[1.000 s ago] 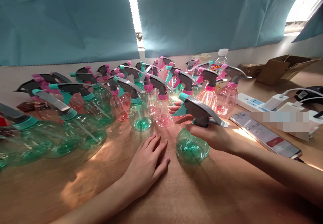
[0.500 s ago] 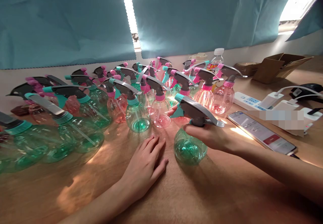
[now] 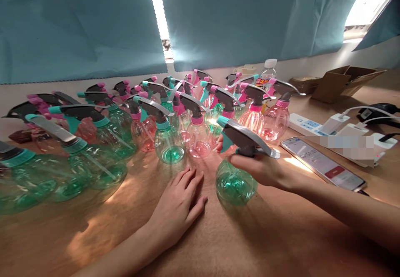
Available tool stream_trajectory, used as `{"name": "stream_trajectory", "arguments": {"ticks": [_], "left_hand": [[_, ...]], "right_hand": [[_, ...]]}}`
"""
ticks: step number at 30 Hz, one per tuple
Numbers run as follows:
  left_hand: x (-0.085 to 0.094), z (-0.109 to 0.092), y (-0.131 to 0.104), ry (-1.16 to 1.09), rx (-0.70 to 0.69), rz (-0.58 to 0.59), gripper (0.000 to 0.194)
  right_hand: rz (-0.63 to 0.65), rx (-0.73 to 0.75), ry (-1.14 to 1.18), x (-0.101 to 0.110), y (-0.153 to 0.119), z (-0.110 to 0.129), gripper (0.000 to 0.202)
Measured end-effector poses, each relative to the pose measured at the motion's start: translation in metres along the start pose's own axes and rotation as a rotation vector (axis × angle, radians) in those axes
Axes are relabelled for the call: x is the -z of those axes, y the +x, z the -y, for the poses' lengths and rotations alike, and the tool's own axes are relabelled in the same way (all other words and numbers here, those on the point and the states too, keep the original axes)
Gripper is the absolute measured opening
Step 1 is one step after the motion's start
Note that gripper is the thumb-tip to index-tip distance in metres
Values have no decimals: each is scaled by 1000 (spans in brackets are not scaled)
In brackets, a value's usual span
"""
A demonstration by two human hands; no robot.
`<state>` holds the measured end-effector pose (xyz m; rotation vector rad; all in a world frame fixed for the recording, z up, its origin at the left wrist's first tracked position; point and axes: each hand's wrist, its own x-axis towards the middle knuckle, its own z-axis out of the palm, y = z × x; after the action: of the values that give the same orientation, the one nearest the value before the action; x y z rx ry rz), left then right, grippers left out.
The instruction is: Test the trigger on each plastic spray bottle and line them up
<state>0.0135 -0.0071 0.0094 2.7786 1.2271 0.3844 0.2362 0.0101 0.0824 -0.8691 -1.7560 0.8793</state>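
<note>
Wrapped round the neck of a green see-through spray bottle (image 3: pixel 236 183) is my right hand (image 3: pixel 265 168), the fingers partly hidden behind the grey and teal spray head. This bottle stands upright or nearly so on the wooden table (image 3: pixel 131 235); whether its base touches cannot be made out. My left hand (image 3: pixel 178 204) lies flat on the tabletop to its left, fingers spread, holding nothing. Just beyond my left fingertips are a green spray bottle (image 3: pixel 170 148) and a pink spray bottle (image 3: pixel 199 139), both upright.
Several more green spray bottles (image 3: pixel 96 166) crowd the left side, with pink ones (image 3: pixel 275 121) behind. On the right lie a phone (image 3: pixel 323 163) and a white power strip (image 3: pixel 304 125) with chargers. A cardboard box (image 3: pixel 331 85) and a clear bottle (image 3: pixel 268 71) stand farther back.
The fingers of my right hand at the trigger have drawn in toward the bottle's neck, and the spray head is turned very slightly. My left hand stays where it was.
</note>
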Motion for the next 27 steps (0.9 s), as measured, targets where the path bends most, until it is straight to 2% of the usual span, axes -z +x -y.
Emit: {"name": "stream_trajectory", "arguments": {"ticks": [8,10,14,17,24,27], "left_hand": [[0,-1,0,-8,5,-17,44],[0,-1,1,-8,6,-11,44],[1,-1,1,-12,7,-5,44],[1,-1,0,-11,8,-7,44],[1,-1,1,-4,12,14,45],[0,-1,0,2,7,9,44]], "right_hand": [[12,-60,-265,7,-4,-15,16],[7,-56,-229,6,-3,-16,17],[59,-12,-1,2,0,-15,37],[60,-35,-8,1,-1,-16,43],[11,-64,-163,6,-4,-18,19],[42,-46,-167,7,-4,-18,19]]}}
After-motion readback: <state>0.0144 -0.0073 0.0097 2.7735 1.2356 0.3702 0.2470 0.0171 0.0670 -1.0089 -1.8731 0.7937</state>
